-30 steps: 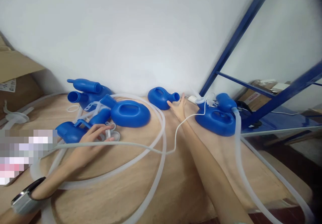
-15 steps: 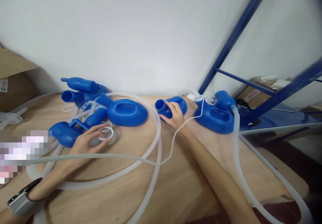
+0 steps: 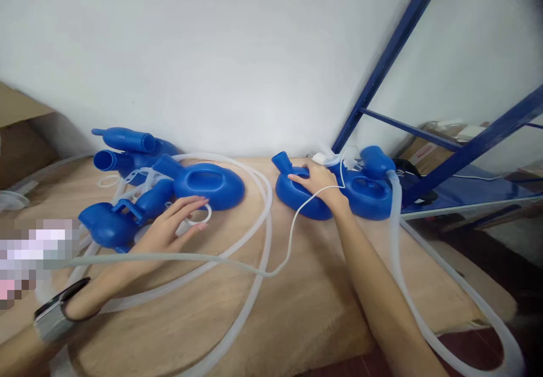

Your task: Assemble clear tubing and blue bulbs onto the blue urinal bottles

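Note:
My left hand (image 3: 173, 224) pinches a white plastic ring (image 3: 206, 214) between thumb and fingers, just above the table. Behind it lies a blue urinal bottle (image 3: 231, 187) with an oval handle opening. My right hand (image 3: 320, 182) grips another blue urinal bottle (image 3: 292, 199) at its handle; the short neck of this one points up and to the left. Close to the right wrist stands a further blue bottle (image 3: 373, 204), with a blue funnel-shaped piece (image 3: 375, 162) and a hose at its top.
Several blue bottles and parts (image 3: 108, 227) are heaped at the left. A clear hose (image 3: 250, 303) loops over the table (image 3: 297, 309), and a thin white cord (image 3: 292, 241) hangs across the view. A blue metal rack (image 3: 390, 60) stands right; a cardboard box (image 3: 25, 139) is far left.
My right hand has shifted from the bottle's neck to its handle, and the bottle has turned so its neck points up-left. My left hand has moved right with the white ring.

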Demonstrator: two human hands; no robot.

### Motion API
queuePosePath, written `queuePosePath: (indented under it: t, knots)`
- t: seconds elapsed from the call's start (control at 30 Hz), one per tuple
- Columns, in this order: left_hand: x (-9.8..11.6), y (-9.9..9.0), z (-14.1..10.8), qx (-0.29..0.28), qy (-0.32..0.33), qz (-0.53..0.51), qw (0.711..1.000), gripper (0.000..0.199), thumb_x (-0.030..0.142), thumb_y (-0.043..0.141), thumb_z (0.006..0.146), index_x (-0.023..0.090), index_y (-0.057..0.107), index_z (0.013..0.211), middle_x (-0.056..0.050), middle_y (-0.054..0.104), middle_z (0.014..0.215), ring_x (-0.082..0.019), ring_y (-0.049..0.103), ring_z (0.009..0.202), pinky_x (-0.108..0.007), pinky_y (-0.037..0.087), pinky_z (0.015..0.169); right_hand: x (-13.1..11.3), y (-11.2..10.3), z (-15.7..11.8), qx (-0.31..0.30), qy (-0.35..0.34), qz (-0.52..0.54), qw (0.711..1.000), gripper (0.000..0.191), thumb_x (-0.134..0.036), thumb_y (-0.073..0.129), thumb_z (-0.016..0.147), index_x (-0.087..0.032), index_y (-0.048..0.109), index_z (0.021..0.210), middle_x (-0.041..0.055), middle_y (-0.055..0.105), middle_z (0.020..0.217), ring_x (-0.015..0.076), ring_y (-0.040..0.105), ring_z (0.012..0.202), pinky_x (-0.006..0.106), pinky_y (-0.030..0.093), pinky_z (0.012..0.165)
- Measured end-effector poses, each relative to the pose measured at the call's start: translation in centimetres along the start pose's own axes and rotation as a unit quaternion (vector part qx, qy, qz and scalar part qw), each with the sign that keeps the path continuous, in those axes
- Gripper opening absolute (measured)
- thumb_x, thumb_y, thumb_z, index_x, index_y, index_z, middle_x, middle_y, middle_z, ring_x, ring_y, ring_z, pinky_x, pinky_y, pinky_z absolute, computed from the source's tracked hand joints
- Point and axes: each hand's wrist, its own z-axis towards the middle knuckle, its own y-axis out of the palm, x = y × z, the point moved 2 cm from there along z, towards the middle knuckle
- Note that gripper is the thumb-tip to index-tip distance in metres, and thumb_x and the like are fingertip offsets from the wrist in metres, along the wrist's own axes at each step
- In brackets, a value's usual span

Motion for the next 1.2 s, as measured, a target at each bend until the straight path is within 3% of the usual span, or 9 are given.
queuePosePath:
  t: [0.07, 0.13, 0.23, 0.33, 0.47, 0.7, 0.93, 1.2]
  knots:
    - [1.1, 0.6, 1.9, 0.0, -0.012, -0.015, 1.0, 0.061, 0.059, 0.045, 0.109, 0.027, 0.052, 0.16, -0.012, 0.054, 0.159, -0.029, 0.065, 0.134, -0.044, 0.053, 0.116, -0.1, -0.5, -0.2, -0.032, -0.034, 0.04, 0.998, 0.049, -0.066, 0.078, 0.085, -0.021, 0.073, 0.103, 0.0127, 0.08, 0.113, 0.0338, 0.073, 0.109, 0.044, 0.055, 0.097]
    - [2.2, 1.5, 4.3, 0.012, -0.02, -0.032, 0.999, 0.061, 0.059, 0.036, 0.112, 0.027, 0.051, 0.162, -0.011, 0.05, 0.161, -0.03, 0.053, 0.148, -0.047, 0.04, 0.129, -0.9, -0.8, -0.5, -0.078, -0.073, 0.085, 0.991, 0.046, -0.063, 0.085, 0.079, -0.023, 0.072, 0.098, 0.0083, 0.08, 0.108, 0.0311, 0.074, 0.106, 0.04, 0.057, 0.094]
    - [3.3, 3.8, 8.1, 0.036, -0.025, -0.092, 0.995, 0.069, 0.061, 0.032, 0.111, 0.019, 0.048, 0.164, -0.014, 0.053, 0.158, -0.029, 0.051, 0.15, -0.045, 0.036, 0.131, -2.4, -0.8, -1.2, -0.148, -0.125, 0.139, 0.971, 0.047, -0.062, 0.088, 0.075, -0.025, 0.075, 0.101, 0.005, 0.081, 0.111, 0.0303, 0.075, 0.109, 0.04, 0.058, 0.095]
    - [3.9, 6.5, 10.8, 0.031, -0.014, -0.118, 0.992, 0.067, 0.058, 0.032, 0.112, 0.018, 0.049, 0.163, -0.014, 0.05, 0.165, -0.027, 0.044, 0.157, -0.044, 0.032, 0.133, -3.7, -0.8, -1.6, -0.166, -0.147, 0.15, 0.964, 0.053, -0.063, 0.087, 0.077, -0.025, 0.077, 0.113, 0.0066, 0.081, 0.12, 0.0326, 0.074, 0.116, 0.044, 0.056, 0.104]
    - [4.2, 8.4, 12.0, 0.033, -0.004, -0.115, 0.993, 0.064, 0.051, 0.031, 0.113, 0.016, 0.047, 0.164, -0.015, 0.05, 0.167, -0.026, 0.046, 0.156, -0.045, 0.034, 0.132, -4.1, -0.6, -1.7, -0.171, -0.151, 0.149, 0.962, 0.057, -0.065, 0.085, 0.08, -0.024, 0.077, 0.119, 0.0091, 0.08, 0.123, 0.0337, 0.074, 0.119, 0.048, 0.055, 0.108]
    - [4.9, 7.4, 11.8, 0.037, 0.028, -0.066, 0.997, 0.063, 0.052, 0.038, 0.111, 0.013, 0.052, 0.159, -0.017, 0.062, 0.152, -0.03, 0.058, 0.143, -0.046, 0.043, 0.124, -3.5, -0.2, -1.3, -0.156, -0.162, 0.146, 0.963, 0.056, -0.063, 0.087, 0.077, -0.025, 0.079, 0.117, 0.0075, 0.082, 0.12, 0.0329, 0.074, 0.115, 0.047, 0.057, 0.104]
    - [5.2, 6.2, 12.5, 0.017, 0.058, -0.021, 0.998, 0.054, 0.053, 0.053, 0.106, 0.019, 0.064, 0.146, -0.012, 0.072, 0.122, -0.028, 0.072, 0.101, -0.043, 0.057, 0.096, -3.5, -0.7, -1.4, -0.169, -0.176, 0.118, 0.963, 0.057, -0.063, 0.087, 0.079, -0.029, 0.08, 0.124, 0.0059, 0.082, 0.127, 0.0353, 0.074, 0.122, 0.051, 0.055, 0.111]
    - [5.5, 5.9, 14.5, -0.028, 0.088, -0.004, 0.996, 0.039, 0.047, 0.061, 0.098, 0.02, 0.068, 0.126, -0.011, 0.075, 0.121, -0.031, 0.071, 0.104, -0.046, 0.055, 0.096, -3.1, -0.5, -1.3, -0.177, -0.158, 0.122, 0.964, 0.059, -0.057, 0.092, 0.076, -0.031, 0.082, 0.129, 0.0046, 0.083, 0.127, 0.0353, 0.077, 0.122, 0.049, 0.059, 0.112]
